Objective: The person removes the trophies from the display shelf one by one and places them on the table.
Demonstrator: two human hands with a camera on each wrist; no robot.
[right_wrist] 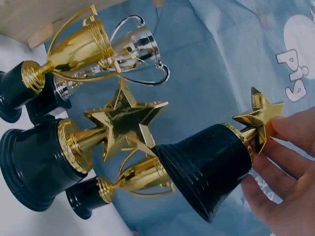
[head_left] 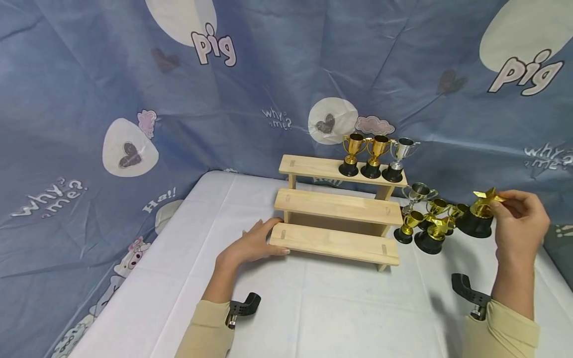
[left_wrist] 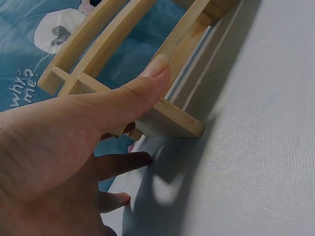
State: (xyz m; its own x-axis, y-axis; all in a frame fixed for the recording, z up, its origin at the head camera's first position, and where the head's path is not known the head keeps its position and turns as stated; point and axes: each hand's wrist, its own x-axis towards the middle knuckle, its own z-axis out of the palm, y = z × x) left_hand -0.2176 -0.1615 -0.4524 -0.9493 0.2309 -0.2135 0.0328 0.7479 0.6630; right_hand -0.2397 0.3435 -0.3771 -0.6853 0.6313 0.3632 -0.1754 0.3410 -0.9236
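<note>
Between your right hand's (head_left: 523, 226) thumb and fingers: one gold star trophy (head_left: 475, 223), pinched by its star, black base raised. Just left of that grip, between it and the stand: a second star trophy (head_left: 429, 242), gold cups (head_left: 409, 223), one silver cup (head_left: 419, 192). Farther left: a three-tier wooden stand (head_left: 335, 242), its lowest board gripped at the left end by your left hand (head_left: 252, 243). On its top board: three cups (head_left: 371, 170). Behind: blue cloth (head_left: 277, 89).
</note>
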